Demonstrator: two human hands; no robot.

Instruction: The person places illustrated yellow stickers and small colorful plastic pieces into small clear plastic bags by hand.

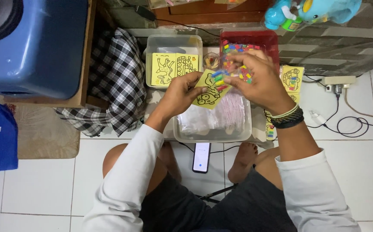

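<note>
I sit cross-legged on a white tile floor. My left hand [182, 91] grips a yellow card [208, 92] printed with a black line drawing. My right hand [255, 79] pinches a small clear bag of little coloured tubes [233, 74] against the card's upper edge. Both hands hover over a clear plastic tub [214, 134] filled with clear bags. Beaded and dark bracelets circle my right wrist.
A clear tub [174, 43] with more yellow cards and a red tub [270, 41] of coloured pieces stand behind. A phone [202, 157] lies between my feet. Checked cloth [115, 79], a blue bin [33, 47], power strip [337, 80] with cables, yellow cards [293, 78] lie around.
</note>
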